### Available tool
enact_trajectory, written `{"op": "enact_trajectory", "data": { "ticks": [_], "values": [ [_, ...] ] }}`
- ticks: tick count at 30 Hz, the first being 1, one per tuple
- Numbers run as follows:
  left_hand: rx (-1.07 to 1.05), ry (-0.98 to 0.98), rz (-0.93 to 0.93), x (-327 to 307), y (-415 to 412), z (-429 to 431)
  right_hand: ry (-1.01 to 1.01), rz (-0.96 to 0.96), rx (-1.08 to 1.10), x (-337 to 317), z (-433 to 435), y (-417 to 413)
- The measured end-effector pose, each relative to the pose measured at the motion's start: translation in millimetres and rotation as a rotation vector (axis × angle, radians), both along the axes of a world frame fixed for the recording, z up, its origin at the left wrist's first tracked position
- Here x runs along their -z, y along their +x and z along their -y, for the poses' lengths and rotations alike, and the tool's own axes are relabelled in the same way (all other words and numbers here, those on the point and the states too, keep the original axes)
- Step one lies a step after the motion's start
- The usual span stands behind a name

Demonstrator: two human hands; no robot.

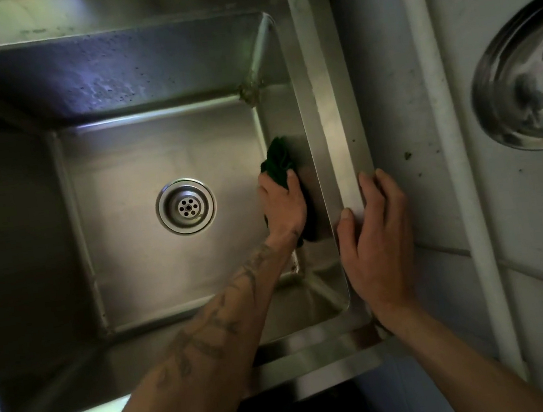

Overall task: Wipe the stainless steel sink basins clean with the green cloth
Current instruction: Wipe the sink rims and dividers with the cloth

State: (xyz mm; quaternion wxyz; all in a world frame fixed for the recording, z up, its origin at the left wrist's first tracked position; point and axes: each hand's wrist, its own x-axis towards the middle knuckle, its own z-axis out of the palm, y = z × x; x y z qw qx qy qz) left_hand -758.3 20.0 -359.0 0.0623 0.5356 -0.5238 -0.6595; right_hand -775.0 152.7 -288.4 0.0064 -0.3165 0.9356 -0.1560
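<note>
Nearest, at 6 o'clock, two bare forearms are reaching in over the front rim of the sink basin (140, 161). The tattooed left one is crossing the rim and dropping into the basin, hiding part of its near right corner. The right hand (376, 237) is lying on the right rim (331, 121) at about 4 o'clock of the drain (186, 206). Its grip is loose and holding nothing, with the fingers stretching along the rim and the thumb on the basin side.

Further in, the left hand (283, 204) is sitting at 3 o'clock of the drain, low against the basin's right wall. Its grip is wrapping the green cloth (279, 159), fingers curling over the bunched fabric and pressing it to the steel. The cloth's long axis is running roughly 6 to 12 o'clock along that wall. Its free end is pointing toward 12 o'clock beyond the fingertips, and a darker fold is showing below the wrist.

Beyond, brownish grime (249, 87) is sitting in the far right corner, at about 1 o'clock of the drain, and specks are dotting the back wall. Well apart at 3 o'clock, past a pale speckled surface (391, 103), a shiny metal bowl (529, 78) is being cut by the picture's edge.
</note>
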Motion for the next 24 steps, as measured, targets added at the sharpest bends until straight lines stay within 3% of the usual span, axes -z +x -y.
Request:
{"op": "enact_trajectory", "data": {
  "ticks": [2, 6, 8, 14, 20, 24],
  "values": [
    [0.012, 0.069, 0.047, 2, -2, 6, -0.001, 0.006, 0.002, 1, 0, -1],
    [-0.061, -0.166, -0.181, -13, -14, 9, 0.001, 0.002, -0.007, 1, -1, 0],
    [-0.073, -0.21, -0.204, -11, -18, 13, 0.001, 0.003, -0.001, 1, -2, -1],
    [0.042, 0.083, 0.081, 14, -17, 30, -0.004, 0.024, 0.006, -1, -2, 1],
    [-0.104, -0.204, -0.177, -6, -37, 39, -0.005, 0.025, 0.0, 1, -2, 0],
    [-0.033, 0.033, 0.009, 8, -41, 52, -0.002, 0.04, 0.007, 1, -3, 0]
  ]
}}
